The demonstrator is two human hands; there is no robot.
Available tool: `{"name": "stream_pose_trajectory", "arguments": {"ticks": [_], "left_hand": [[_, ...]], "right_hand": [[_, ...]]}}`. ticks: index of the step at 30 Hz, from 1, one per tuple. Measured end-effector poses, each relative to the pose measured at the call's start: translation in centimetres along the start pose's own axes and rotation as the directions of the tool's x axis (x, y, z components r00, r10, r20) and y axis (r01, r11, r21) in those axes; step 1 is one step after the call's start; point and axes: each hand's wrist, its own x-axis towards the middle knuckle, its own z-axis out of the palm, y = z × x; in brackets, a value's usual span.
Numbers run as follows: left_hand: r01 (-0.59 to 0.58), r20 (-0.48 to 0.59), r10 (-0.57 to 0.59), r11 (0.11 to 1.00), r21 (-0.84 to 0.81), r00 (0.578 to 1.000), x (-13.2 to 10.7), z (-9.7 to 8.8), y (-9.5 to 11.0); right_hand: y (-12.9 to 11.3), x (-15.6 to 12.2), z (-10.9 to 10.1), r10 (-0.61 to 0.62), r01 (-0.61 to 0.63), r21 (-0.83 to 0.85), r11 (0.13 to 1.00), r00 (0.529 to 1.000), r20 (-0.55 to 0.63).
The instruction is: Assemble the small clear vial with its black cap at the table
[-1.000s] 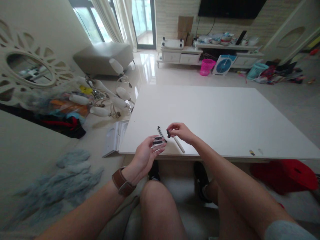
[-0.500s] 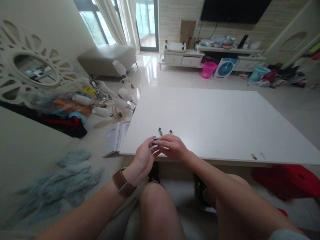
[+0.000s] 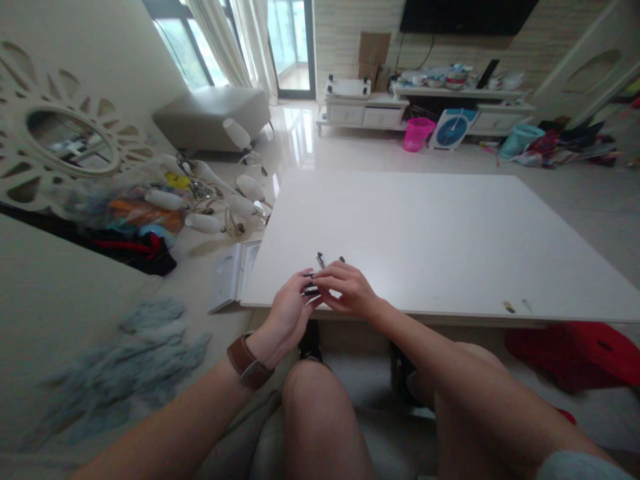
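Fingers (image 3: pixel 320 288) of both hands now pinch one small black part (image 3: pixel 311 291) at the desk (image 3: pixel 425 233) edge, 6 o'clock; right hand (image 3: pixel 350 293) came over to left hand (image 3: pixel 290 310), likely fitting pieces.

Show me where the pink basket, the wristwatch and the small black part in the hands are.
pink basket (image 3: pixel 417 133), head view, on its side wall
wristwatch (image 3: pixel 246 361), head view, on its brown strap
small black part (image 3: pixel 311 290), head view, on its middle

White table (image 3: pixel 440 227), pink basket (image 3: pixel 417 133)
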Motion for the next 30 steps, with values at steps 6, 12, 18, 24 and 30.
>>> {"name": "stream_pose_trajectory", "arguments": {"ticks": [6,12,18,24,30], "left_hand": [[0.008,0.003,-0.009,0.994,0.11,1.0,-0.8,0.5,0.3],[0.031,-0.026,-0.028,0.991,0.129,0.999,-0.9,0.7,0.3],[0.031,-0.025,-0.027,0.989,0.145,0.999,-1.0,0.9,0.4],[-0.015,-0.033,0.021,0.986,0.166,0.999,-1.2,1.2,0.5],[-0.003,-0.022,0.006,0.992,0.129,1.0,-1.1,0.9,0.1]], "right_hand": [[1.1,-0.3,0.0,0.249,-0.252,0.009,0.968,0.945,-0.212],[1.8,-0.5,0.4,0.296,-0.307,-0.019,0.951,0.929,-0.222],[1.9,-0.6,0.6,0.317,-0.327,-0.033,0.944,0.932,-0.176],[2.4,-1.0,1.0,0.39,-0.392,-0.085,0.916,0.92,-0.035],[1.6,-3.0,4.8,0.312,-0.276,-0.153,0.949,0.885,0.345]]}}
